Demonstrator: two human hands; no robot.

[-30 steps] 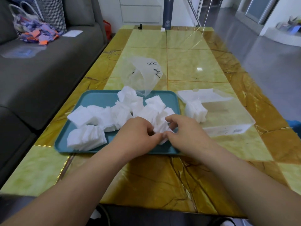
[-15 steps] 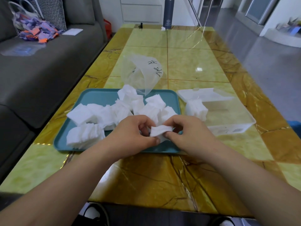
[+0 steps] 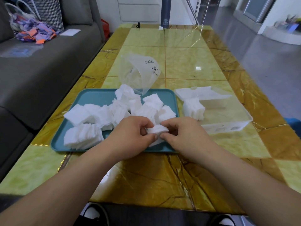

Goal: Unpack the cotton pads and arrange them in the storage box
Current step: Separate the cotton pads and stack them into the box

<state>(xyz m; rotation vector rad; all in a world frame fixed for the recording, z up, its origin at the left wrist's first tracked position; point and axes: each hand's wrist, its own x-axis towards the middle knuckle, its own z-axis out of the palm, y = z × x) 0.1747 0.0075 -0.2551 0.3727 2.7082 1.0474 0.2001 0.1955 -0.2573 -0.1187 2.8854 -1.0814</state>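
A small stack of pads (image 3: pixel 157 129) sits over the near edge of the tray (image 3: pixel 97 98), pinched from both sides. The left hand (image 3: pixel 130 136) and right hand (image 3: pixel 184 136) each curl thumb and fingers round it. It looks light, soft and likely to fan apart, so it is best squeezed by its edges. The box (image 3: pixel 228 126) lies at 3 o'clock and the bag (image 3: pixel 138 72) at 12, with nothing between the stack and the box.
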